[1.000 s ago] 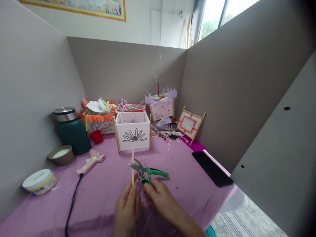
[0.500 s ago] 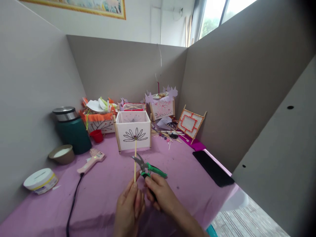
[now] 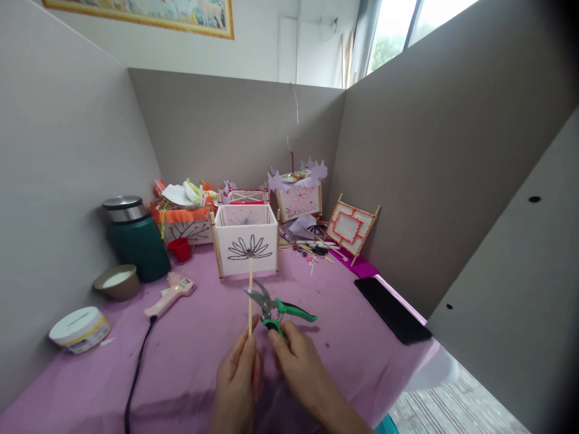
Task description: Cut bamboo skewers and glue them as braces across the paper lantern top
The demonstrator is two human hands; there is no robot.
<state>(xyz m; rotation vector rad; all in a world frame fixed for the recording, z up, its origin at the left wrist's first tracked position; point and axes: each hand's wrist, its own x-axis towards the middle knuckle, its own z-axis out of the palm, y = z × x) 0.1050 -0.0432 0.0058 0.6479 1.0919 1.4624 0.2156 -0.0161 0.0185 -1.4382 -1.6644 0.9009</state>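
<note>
Two bare hands work close to the near edge of a worktop (image 3: 190, 367) covered in purple cloth. The left hand (image 3: 238, 383) pinches a thin wooden stick (image 3: 250, 295) by its lower end, holding it upright, its grip closed on the stick. The right hand (image 3: 298, 367) holds green-handled cutters (image 3: 277, 306), its grip wrapped round one handle, the metal blades gaping just beside the stick's middle. Behind them stands a white paper box (image 3: 246, 240) with a drawn flower. To the left lie a pink glue gun (image 3: 169, 294), a roll of tape (image 3: 80, 329), a small bowl (image 3: 116, 281) and a dark green flask (image 3: 136, 238). A black slab (image 3: 391, 310) lies to the right.
</note>
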